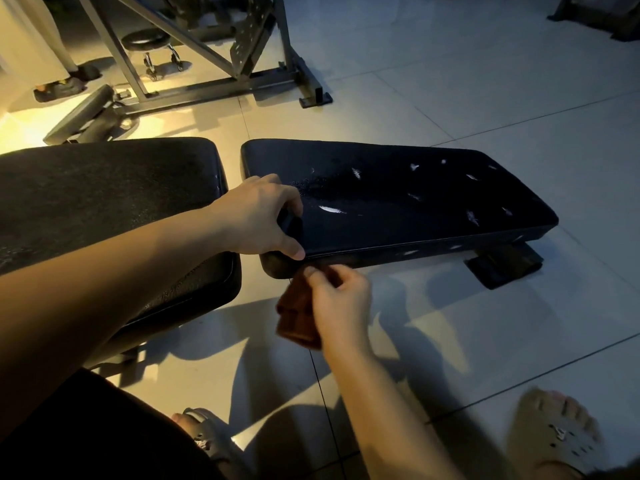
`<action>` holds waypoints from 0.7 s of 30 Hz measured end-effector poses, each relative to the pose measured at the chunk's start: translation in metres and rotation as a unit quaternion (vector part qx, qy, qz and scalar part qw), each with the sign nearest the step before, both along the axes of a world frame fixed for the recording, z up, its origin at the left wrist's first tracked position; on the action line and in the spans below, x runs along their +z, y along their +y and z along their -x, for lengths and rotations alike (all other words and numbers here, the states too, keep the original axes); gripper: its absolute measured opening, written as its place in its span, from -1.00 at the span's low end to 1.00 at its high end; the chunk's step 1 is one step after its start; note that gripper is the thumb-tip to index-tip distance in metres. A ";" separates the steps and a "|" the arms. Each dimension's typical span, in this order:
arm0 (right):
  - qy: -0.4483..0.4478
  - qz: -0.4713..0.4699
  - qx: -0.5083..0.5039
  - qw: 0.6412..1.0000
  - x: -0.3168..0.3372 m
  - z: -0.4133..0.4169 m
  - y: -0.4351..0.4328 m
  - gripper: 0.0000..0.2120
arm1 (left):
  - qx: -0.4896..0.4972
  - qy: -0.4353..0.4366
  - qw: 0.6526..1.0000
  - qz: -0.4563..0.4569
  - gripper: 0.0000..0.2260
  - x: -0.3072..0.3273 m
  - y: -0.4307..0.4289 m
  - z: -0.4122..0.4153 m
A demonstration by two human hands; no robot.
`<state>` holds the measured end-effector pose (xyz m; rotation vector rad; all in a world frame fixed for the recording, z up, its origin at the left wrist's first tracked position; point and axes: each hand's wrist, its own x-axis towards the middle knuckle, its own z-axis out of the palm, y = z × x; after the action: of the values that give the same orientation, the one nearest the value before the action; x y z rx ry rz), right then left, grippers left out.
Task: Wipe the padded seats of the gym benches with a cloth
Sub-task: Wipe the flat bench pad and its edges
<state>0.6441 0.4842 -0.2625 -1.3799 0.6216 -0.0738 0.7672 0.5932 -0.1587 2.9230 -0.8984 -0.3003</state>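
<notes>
**Cloth** [296,317]: brown, bunched. It sits just below the near edge of the R pad [398,195], off the top surface and above the floor [485,98].

**R hand** [341,299]: closed on the cloth, thumb and fingers curled in a pinch. Most of the cloth hangs on the hand's left side.

**R pad**: glossy black and low to the floor, lying across the centre-right of the view. The top has white nicks, plus a patch of droplets near its left end.

**L hand** [256,216]: on the near-left corner of the R pad. The fingers are curled round a small dark object [290,224], and the thumb tip touches the pad's near edge. What the object is: cannot tell.

**L pad** [104,188]: black w/ a grainy surface, just beside the R pad w/ a narrow gap between them. The L forearm crosses over it.

**Surroundings:**
- Bench foot [504,266] shows under the R pad's far-right end.
- The floor is pale tile w/ strong shadows.
- Sandals are at bottom centre [207,434] and bottom right [557,434].
- A steel frame [207,64] stands at the top, well apart from the pads.
- A round stool [147,39] on casters stands behind the frame.
</notes>
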 end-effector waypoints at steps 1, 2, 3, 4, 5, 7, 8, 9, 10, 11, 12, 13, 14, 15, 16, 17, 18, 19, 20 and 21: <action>-0.001 0.006 0.009 1.000 0.002 0.001 0.002 -0.91 | 0.001 0.001 1.000 -0.001 -0.46 0.000 0.000 0.000; 0.003 -0.005 -0.006 1.000 0.003 0.000 -0.003 -0.90 | 0.001 0.001 1.000 0.000 -0.46 0.000 0.000 0.000; 0.010 -0.031 -0.037 0.999 0.004 -0.002 -0.013 -0.89 | -0.001 0.000 1.000 0.000 -0.46 -0.001 0.000 0.000; 0.014 -0.064 -0.077 0.995 0.002 -0.003 -0.027 -0.90 | -0.002 -0.001 1.000 0.001 -0.46 -0.001 0.000 0.000; 0.012 -0.089 -0.118 0.989 0.000 -0.005 -0.041 -0.91 | -0.002 -0.003 1.000 0.002 -0.46 -0.002 0.001 0.000; 0.008 -0.079 -0.171 0.982 -0.007 -0.007 -0.054 -0.90 | 0.000 -0.003 1.000 0.004 -0.46 -0.003 0.001 0.000; 0.006 -0.063 -0.175 0.983 -0.009 -0.006 -0.049 -0.91 | 0.001 -0.004 1.000 0.005 -0.46 -0.003 0.001 0.001; 0.004 -0.053 -0.159 0.986 -0.009 -0.006 -0.038 -0.93 | 0.002 -0.005 1.000 0.004 -0.46 -0.003 0.000 0.000; 0.005 -0.040 -0.123 0.992 -0.009 -0.005 -0.022 -0.95 | 0.003 -0.003 1.000 0.002 -0.46 -0.003 -0.001 0.000; 0.002 -0.026 -0.074 0.997 -0.008 -0.002 -0.007 -0.95 | 0.004 0.000 1.000 0.000 -0.46 -0.002 -0.002 -0.001; 0.000 -0.013 -0.025 1.000 -0.006 0.000 0.005 -0.95 | 0.005 0.003 1.000 -0.002 -0.46 -0.001 -0.003 -0.001; -0.002 -0.011 0.005 1.000 -0.003 0.002 0.011 -0.93 | 0.007 0.006 1.000 -0.004 -0.46 0.000 -0.004 -0.001; 0.000 -0.021 0.005 1.000 -0.002 0.002 0.009 -0.91 | 0.009 0.008 1.000 -0.004 -0.46 0.000 -0.004 -0.001; 0.007 -0.045 -0.020 0.999 -0.002 0.000 0.001 -0.88 | 0.009 0.009 1.000 -0.003 -0.47 0.000 -0.004 -0.002; 0.017 -0.071 -0.060 0.995 -0.005 -0.002 -0.010 -0.89 | 0.009 0.009 1.000 -0.003 -0.47 0.000 -0.004 -0.002; 0.024 -0.087 -0.110 0.990 -0.011 -0.005 -0.024 -0.92 | 0.009 0.007 1.000 -0.004 -0.47 0.000 -0.004 -0.002; 0.032 -0.084 -0.163 0.983 -0.016 -0.008 -0.039 -0.95 | 0.010 0.006 1.000 -0.003 -0.47 -0.001 -0.003 -0.001; 0.033 -0.074 -0.207 0.975 -0.021 -0.010 -0.053 -0.90 | 0.011 0.007 1.000 -0.001 -0.47 -0.001 -0.003 -0.001; 0.030 -0.057 -0.243 0.968 -0.026 -0.012 -0.064 -0.84 | 0.011 0.008 1.000 0.003 -0.47 -0.001 -0.003 -0.001; 0.018 -0.043 -0.269 0.962 -0.029 -0.013 -0.069 -0.80 | 0.010 0.010 1.000 0.005 -0.47 -0.001 -0.003 0.000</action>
<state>0.6573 0.4147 -0.2913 -1.0981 1.0071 -0.4534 0.7677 0.5900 -0.1596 2.9130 -0.8640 -0.3228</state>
